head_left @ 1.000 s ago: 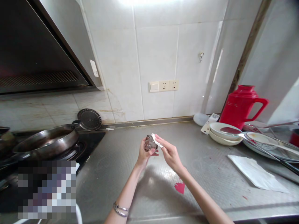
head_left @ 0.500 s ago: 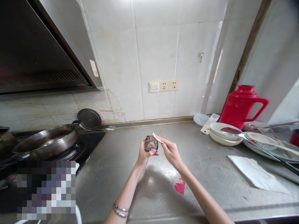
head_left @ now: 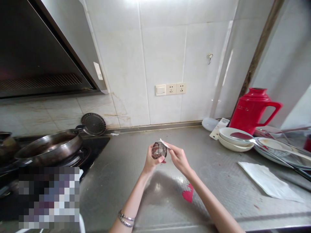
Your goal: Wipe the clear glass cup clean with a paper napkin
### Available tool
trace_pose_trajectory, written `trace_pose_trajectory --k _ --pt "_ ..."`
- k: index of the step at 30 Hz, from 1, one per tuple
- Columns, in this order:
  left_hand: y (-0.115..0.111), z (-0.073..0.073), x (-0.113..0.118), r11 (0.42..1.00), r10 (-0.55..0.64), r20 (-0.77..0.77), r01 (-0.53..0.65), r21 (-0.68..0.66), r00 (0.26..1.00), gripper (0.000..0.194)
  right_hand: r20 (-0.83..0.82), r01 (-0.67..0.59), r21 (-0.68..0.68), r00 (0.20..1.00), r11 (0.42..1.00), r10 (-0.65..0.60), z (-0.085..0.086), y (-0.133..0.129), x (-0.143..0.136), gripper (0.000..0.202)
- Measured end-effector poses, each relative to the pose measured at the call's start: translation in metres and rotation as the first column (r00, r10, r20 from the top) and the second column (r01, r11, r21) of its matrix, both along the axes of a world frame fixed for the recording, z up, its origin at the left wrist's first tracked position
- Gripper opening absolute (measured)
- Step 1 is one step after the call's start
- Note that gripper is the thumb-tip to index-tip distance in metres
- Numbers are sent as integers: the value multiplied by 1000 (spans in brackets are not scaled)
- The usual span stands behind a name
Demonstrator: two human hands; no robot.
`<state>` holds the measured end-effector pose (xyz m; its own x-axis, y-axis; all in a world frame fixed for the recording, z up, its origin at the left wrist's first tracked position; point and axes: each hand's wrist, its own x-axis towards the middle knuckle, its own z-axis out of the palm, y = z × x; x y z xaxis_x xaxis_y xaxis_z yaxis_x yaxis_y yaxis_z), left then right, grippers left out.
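Observation:
My left hand point(head_left: 151, 160) is wrapped round a small dark, see-through glass point(head_left: 158, 150) and holds it up above the steel counter, its round mouth facing me. Pinched in my right hand point(head_left: 178, 156) is a folded white paper tissue point(head_left: 164, 142), which touches the rim of the glass at its upper right. The far side of the glass and the fingers behind it are partly hidden. Below my right forearm, a torn red heart-shaped piece point(head_left: 188, 194) lies on the counter.
At the left, a steel pan point(head_left: 52, 145) stands on the black stove point(head_left: 97, 149). To the right are a white paper sheet point(head_left: 268, 181), stacked white bowls point(head_left: 234, 144), plates with a long-handled spoon, and a red thermos jug point(head_left: 250, 111). Wall sockets point(head_left: 176, 89) sit above the counter.
The glass has turned slightly in my left hand, so its mouth shows more openly. The tissue stays at its rim. The whole view has shifted a few pixels.

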<state>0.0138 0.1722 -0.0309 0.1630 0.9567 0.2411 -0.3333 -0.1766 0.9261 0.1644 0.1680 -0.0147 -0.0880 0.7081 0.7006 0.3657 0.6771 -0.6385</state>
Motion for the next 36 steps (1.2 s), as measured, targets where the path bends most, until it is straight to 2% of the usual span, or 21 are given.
trace_pose_trajectory --k 4,8,12,16,20,25,31,36 --pt "1 0 -1 1000 -14 35 14 -1 999 68 29 -20 132 999 991 16 -7 -14 -1 49" --pt "2 -2 -1 998 -46 55 44 39 997 69 133 -113 221 988 969 84 2 -20 -4 54" --pt "2 -1 -2 999 -40 62 39 14 997 70 79 -112 108 991 988 104 14 -12 -4 47" --pt "-1 2 -2 996 -81 98 84 -31 992 69 -44 -78 -13 996 997 78 12 -8 -1 39" --pt "-2 3 0 993 -92 156 102 -59 984 63 -41 -54 61 998 997 57 -1 -19 -4 45" --pt "-1 1 2 989 -105 218 125 -80 970 49 69 -45 188 997 981 32 -12 -26 -16 53" --pt "1 -2 2 986 -110 244 136 -94 964 50 -4 -7 163 1000 987 8 -14 -9 -19 52" --pt "2 -2 2 985 -98 250 129 -111 963 53 -60 -26 133 998 991 34 -12 -8 -19 45"
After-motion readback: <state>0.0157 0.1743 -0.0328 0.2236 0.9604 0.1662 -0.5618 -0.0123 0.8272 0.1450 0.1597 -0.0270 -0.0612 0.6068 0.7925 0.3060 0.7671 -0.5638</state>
